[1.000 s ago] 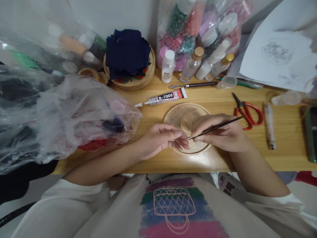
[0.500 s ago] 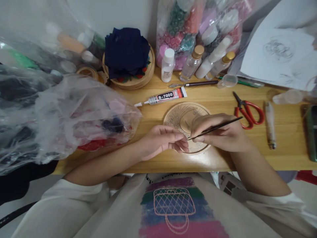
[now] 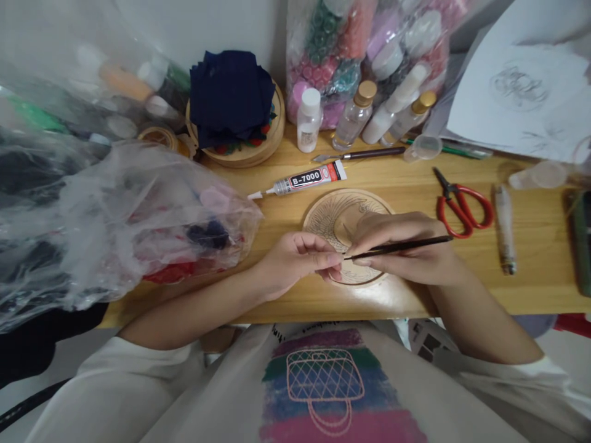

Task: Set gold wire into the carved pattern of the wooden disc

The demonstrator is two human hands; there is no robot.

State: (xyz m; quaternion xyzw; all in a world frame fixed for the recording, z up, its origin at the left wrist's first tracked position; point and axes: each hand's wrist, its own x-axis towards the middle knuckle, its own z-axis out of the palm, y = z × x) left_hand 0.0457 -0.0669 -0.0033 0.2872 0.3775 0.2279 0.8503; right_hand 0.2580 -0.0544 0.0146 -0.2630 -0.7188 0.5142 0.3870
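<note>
My right hand (image 3: pixel 406 246) pinches slim dark tweezers (image 3: pixel 401 246) like a pen, their tip pointing left. That tip meets the fingertips of my left hand (image 3: pixel 300 261), whose thumb and forefinger are pressed together. Whatever lies between those fingertips is too small to make out. Beneath both hands is a round wooden disc (image 3: pixel 323 215) with a fine line drawing, partly covered by the right hand. Just behind the disc lies a B-7000 glue tube (image 3: pixel 307 178), its white nozzle pointing left.
Red-handled pliers (image 3: pixel 462 206) and a whitish tube (image 3: pixel 505 231) lie to the right. A palette knife (image 3: pixel 360 154) rests before several small bottles (image 3: pixel 308 120). Navy cloth squares (image 3: pixel 231 95) sit on a round wooden piece. Plastic bags (image 3: pixel 138 209) crowd the left; drawing sheets (image 3: pixel 540 104) stand back right.
The tweezers have tilted flatter, and their tip has shifted slightly left to my left fingertips. My left thumb and forefinger have drawn closer together. The view has shifted slightly.
</note>
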